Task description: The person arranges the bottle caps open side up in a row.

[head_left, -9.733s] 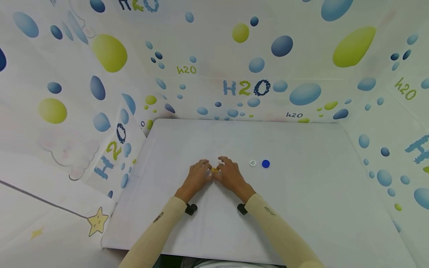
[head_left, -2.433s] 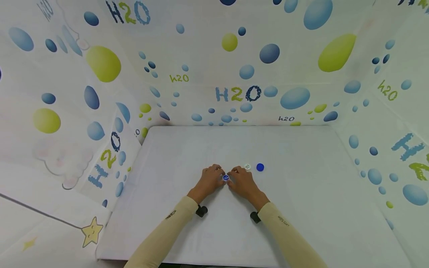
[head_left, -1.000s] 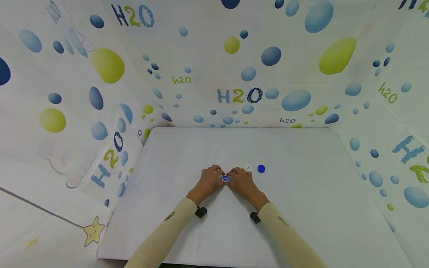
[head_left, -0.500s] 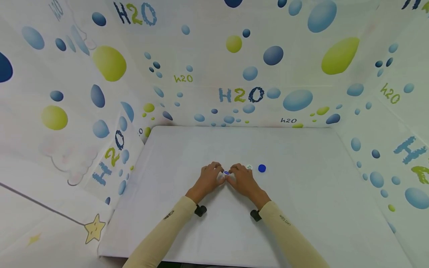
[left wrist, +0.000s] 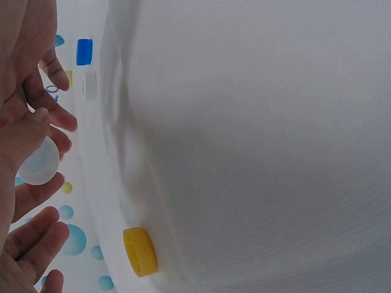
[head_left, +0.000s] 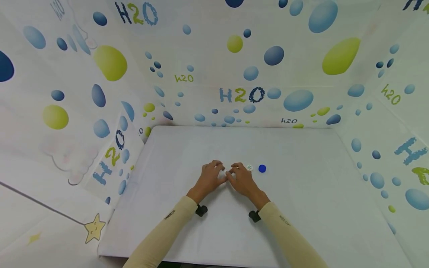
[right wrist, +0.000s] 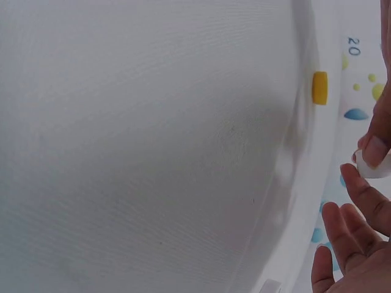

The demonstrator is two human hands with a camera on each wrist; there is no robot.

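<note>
Step in hand (my reading): working the pale cap (left wrist: 43,166) between both hands; next move likely calls for a steady left pinch. Left hand (head_left: 211,177) holds the cap narrowly, thumb across its edge. Right hand (head_left: 243,181) faces it, fingers spread; its grip, cannot tell. Blue cap (head_left: 262,168) right of grip.

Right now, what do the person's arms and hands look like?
The left sleeve and right sleeve are long and cream, each with a small dark marking and, near its end, a black camera. The left hand and right hand are bare.
</note>
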